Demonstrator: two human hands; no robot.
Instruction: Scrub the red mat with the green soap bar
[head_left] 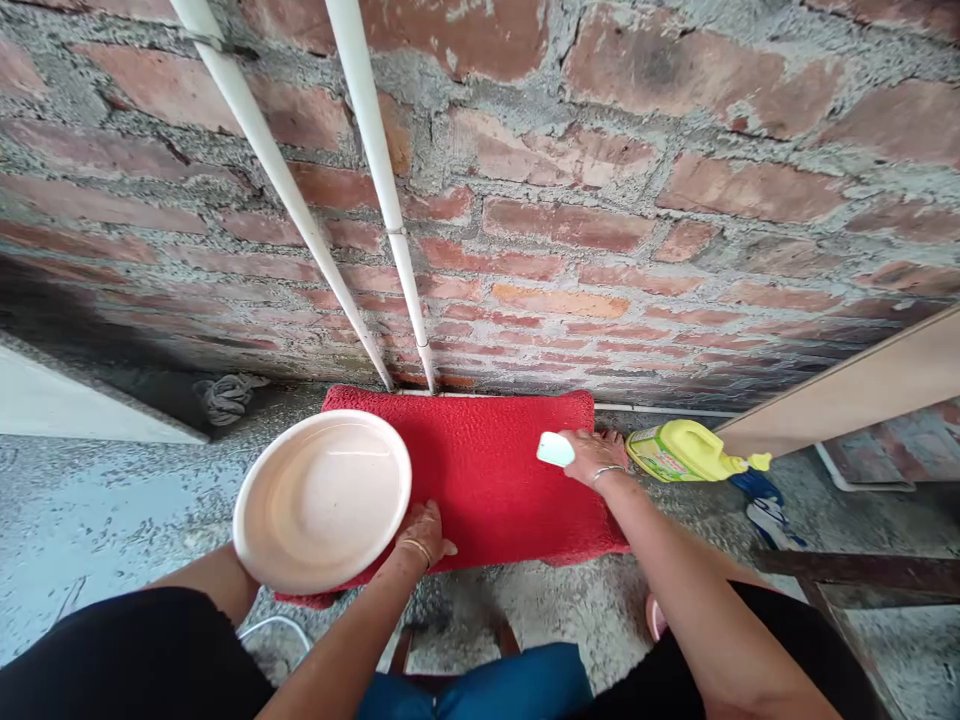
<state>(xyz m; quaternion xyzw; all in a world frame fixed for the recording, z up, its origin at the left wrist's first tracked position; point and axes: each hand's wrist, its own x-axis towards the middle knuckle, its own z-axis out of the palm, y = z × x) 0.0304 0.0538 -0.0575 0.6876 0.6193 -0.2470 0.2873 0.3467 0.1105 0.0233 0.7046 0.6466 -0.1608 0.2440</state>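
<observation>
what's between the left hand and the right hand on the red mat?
Only bare red mat lies between the left hand and the right hand, as the head view shows. The white basin sits left of the left hand.

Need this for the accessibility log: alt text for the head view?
Seen from above, the left hand presses on a red mat beside a pale basin, while the right hand holds a small light-blue object. A yellow jug lies by the brick wall.
</observation>
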